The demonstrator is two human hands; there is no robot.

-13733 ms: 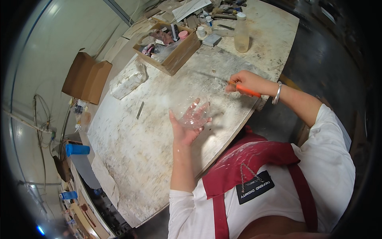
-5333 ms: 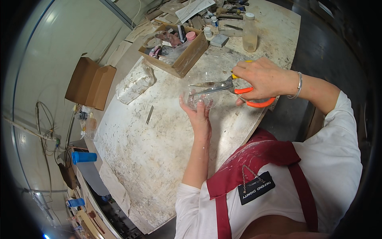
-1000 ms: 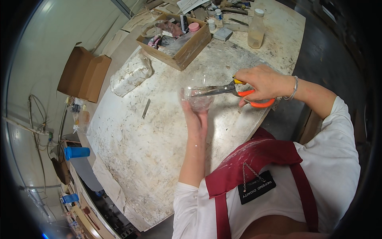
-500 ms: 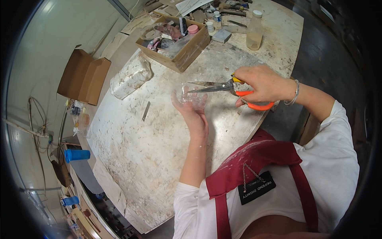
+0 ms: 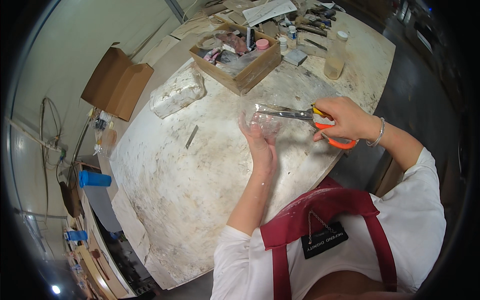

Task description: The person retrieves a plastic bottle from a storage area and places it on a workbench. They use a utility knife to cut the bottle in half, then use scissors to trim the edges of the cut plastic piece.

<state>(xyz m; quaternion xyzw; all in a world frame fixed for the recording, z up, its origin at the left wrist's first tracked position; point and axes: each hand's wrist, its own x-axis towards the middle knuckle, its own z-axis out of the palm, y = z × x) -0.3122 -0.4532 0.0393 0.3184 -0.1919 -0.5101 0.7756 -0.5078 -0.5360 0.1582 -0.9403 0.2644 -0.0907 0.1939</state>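
My right hand (image 5: 341, 119) grips a pair of scissors (image 5: 295, 114) with orange and yellow handles. The blades point left and lie at a clear plastic piece (image 5: 270, 122), slightly parted. Whether they bite into its edge, I cannot tell. My left hand (image 5: 261, 142) holds this thin, see-through piece from below, its fingers curled round and seen through the plastic. It looks like a clear cup or container, but its exact shape is hard to make out. Both hands are above the stained white tabletop (image 5: 185, 195).
Beyond my hands stands a cardboard box (image 5: 240, 82) full of odds and ends. A white wrapped block (image 5: 177, 92) and a thin metal blade (image 5: 192, 136) lie to the left. A jar (image 5: 335, 57), a grey block (image 5: 295, 57) and an open brown carton (image 5: 117, 82) are farther off.
The scene has shifted slightly rightward in the picture as the view turned. The scissor blades now lie closer together. My left hand keeps its hold on the clear plastic piece.
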